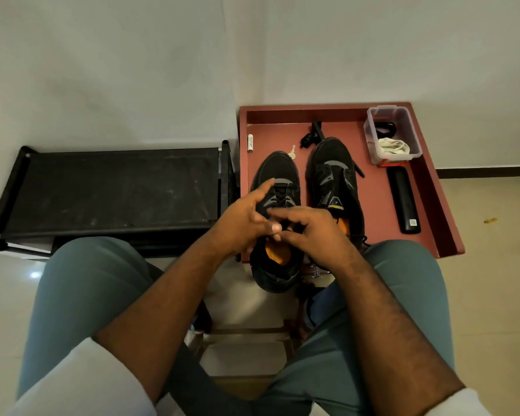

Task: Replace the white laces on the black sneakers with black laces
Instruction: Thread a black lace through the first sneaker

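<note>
- Both hands met at the centre of the frame over the near sneaker (278,187): the left hand (246,219) and the right hand (311,232) had their fingers curled together above its tongue, apparently pinching a black lace, though the lace itself was too dark to make out, so I cannot tell what each one gripped.
- That shoe sat half off the near edge of the red tray (382,190), its heel overhanging; a hard tug might well have tipped it off.
- Its upper eyelets already carried black lacing; a skipped eyelet or uneven ends seemed the likeliest slip, since black on black hid mistakes.
- The second sneaker (333,181), right of centre, had a loose black lace end trailing toward the right, which could have pulled out of its eyelets if snagged.
- The removed white laces (394,147) lay bundled in a clear box (410,127) at the upper right, well clear.
- A small key (292,152) beside the toes could have been knocked away.
</note>
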